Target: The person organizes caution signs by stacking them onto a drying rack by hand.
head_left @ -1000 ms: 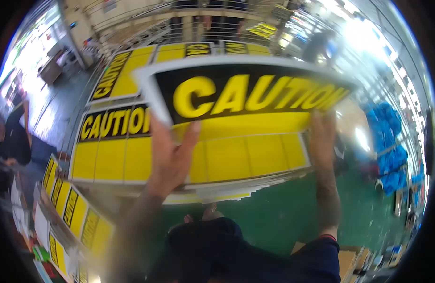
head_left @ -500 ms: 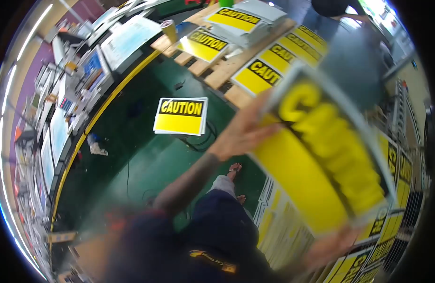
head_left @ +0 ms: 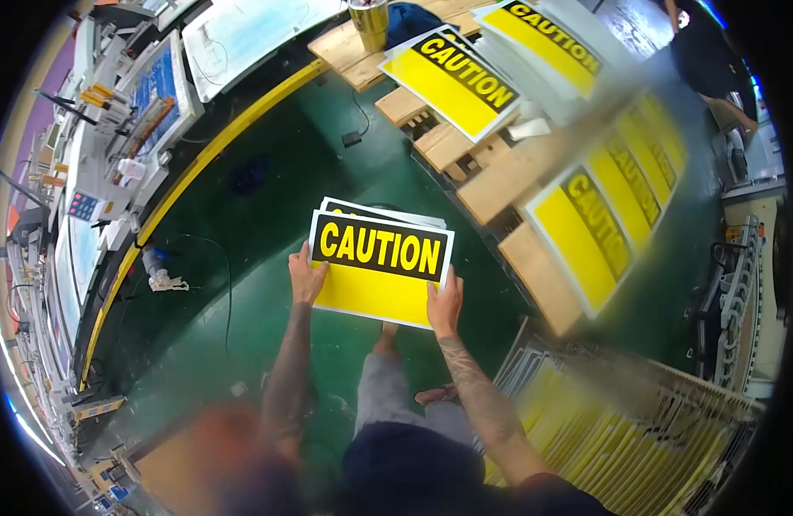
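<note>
Wooden pallet [head_left: 487, 191] beside held sign [head_left: 380, 279], cup [head_left: 370, 23] near its corner

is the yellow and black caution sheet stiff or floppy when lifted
The yellow and black caution sheet is likely fairly stiff: it looks flat, held at its sides by the left hand and right hand. Looking thin, it's probably light.

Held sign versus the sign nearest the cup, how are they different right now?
The held sign is gripped at its sides by the left hand and right hand; the cup-side sign lies over the pallet, untouched.
In view, the held sign's lettering runs nearly level; the cup-side sign's slants down rightward.
Both are yellow, with CAUTION on a black band.
</note>
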Tool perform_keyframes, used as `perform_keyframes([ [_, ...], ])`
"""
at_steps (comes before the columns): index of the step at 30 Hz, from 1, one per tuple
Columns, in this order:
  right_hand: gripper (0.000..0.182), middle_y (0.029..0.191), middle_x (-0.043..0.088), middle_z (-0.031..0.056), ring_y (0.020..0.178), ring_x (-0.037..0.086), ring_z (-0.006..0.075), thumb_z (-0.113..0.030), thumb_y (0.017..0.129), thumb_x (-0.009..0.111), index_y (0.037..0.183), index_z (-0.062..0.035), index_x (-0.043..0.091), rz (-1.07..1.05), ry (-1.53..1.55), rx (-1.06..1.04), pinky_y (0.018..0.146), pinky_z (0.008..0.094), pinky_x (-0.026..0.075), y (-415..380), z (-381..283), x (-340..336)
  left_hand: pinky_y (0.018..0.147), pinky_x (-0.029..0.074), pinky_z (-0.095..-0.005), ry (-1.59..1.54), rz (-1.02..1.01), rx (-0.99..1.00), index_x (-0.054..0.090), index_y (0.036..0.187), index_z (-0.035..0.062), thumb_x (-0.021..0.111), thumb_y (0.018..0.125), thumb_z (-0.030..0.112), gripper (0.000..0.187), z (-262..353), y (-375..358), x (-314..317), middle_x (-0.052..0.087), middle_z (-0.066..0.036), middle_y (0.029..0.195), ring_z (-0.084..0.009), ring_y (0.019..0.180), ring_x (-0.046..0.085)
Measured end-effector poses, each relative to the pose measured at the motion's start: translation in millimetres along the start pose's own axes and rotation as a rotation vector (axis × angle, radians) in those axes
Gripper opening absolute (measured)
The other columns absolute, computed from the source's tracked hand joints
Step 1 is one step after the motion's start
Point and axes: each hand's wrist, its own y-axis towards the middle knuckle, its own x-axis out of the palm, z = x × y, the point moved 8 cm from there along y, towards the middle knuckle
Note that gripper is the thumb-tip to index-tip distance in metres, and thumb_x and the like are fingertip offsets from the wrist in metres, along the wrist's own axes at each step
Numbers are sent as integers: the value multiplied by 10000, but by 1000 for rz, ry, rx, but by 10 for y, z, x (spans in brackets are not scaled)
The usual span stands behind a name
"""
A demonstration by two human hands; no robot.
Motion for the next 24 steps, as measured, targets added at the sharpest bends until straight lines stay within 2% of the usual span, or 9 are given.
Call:
perform_keyframes([
  [7, 818, 1318, 495, 187, 1224, 527, 389, -205, 891, 851, 1565, -15, 428, 23, -412, 39, 1020, 487, 478, 443, 172, 584, 1008, 470, -481, 395, -23, 49, 529, 1530, 103, 801, 860, 326, 757, -217, 605, 428, 525, -178, 1197, -365, 1134, 516],
  [13, 961, 1614, 397, 268, 1329, 557, 470, -274, 909, 826, 1633, 18, 265, -14, -334, 121, 1076, 478, 509, 380, 313, 770, 1138, 437, -502, 233, 41, 8, 513, 1538, 85, 784, 893, 282, 727, -264, 536, 498, 518, -233, 1475, -412, 1367, 508],
  [15, 920, 1578, 453, 279, 1261, 625, 440, -243, 873, 814, 1613, -10, 320, -13, -291, 99, 984, 504, 563, 341, 339, 817, 1127, 457, -482, 315, 118, 261, 537, 1515, 71, 752, 942, 250, 638, -625, 512, 560, 588, -209, 1447, -355, 1331, 568],
  [16, 885, 1495, 531, 303, 1250, 638, 429, -201, 853, 794, 1599, -25, 352, -189, -110, 379, 971, 523, 567, 322, 337, 592, 1106, 464, -478, 303, 68, 294, 545, 1499, 63, 747, 949, 252, 616, -588, 585, 686, 595, -208, 1423, -352, 1305, 575],
  [18, 879, 1512, 516, 327, 1320, 593, 465, -196, 871, 750, 1622, -16, 331, -52, 59, 382, 1080, 520, 510, -12, 515, 391, 1065, 478, -470, 271, -27, 358, 562, 1467, 49, 738, 962, 257, 574, -265, 776, 976, 610, -205, 1374, -347, 1255, 588],
  [20, 746, 1484, 587, 254, 1303, 631, 410, -244, 935, 716, 1581, -10, 426, 43, -134, -82, 1084, 475, 512, -484, 184, -290, 1023, 492, -463, 250, -32, 499, 578, 1435, 34, 729, 975, 261, 535, 387, 936, 1276, 625, -202, 1325, -341, 1204, 601],
  [21, 544, 1329, 714, 168, 1209, 701, 330, -272, 977, 705, 1464, -56, 595, -387, 258, 206, 1010, 417, 555, -703, -193, -1005, 1003, 499, -459, 230, -6, 568, 586, 1419, 26, 725, 982, 263, 516, 770, 930, 1353, 633, -200, 1300, -338, 1178, 607],
  [22, 342, 1128, 774, 114, 1059, 745, 259, -271, 1020, 685, 1312, -96, 714, 22, 315, 36, 932, 367, 577, -1094, -352, -1677, 982, 506, -455, 182, 28, 634, 595, 1403, 19, 720, 989, 265, 499, 1178, 873, 1376, 640, -199, 1276, -336, 1153, 614],
  [24, 264, 1094, 766, 113, 999, 737, 255, -236, 1033, 686, 1249, -97, 745, 218, 51, 181, 926, 359, 575, -1904, -906, -3272, 991, 502, -446, -12, -80, 749, 596, 1401, 15, 699, 1001, 263, 483, 1970, 595, 1466, 642, -196, 1275, -328, 1157, 614],
])
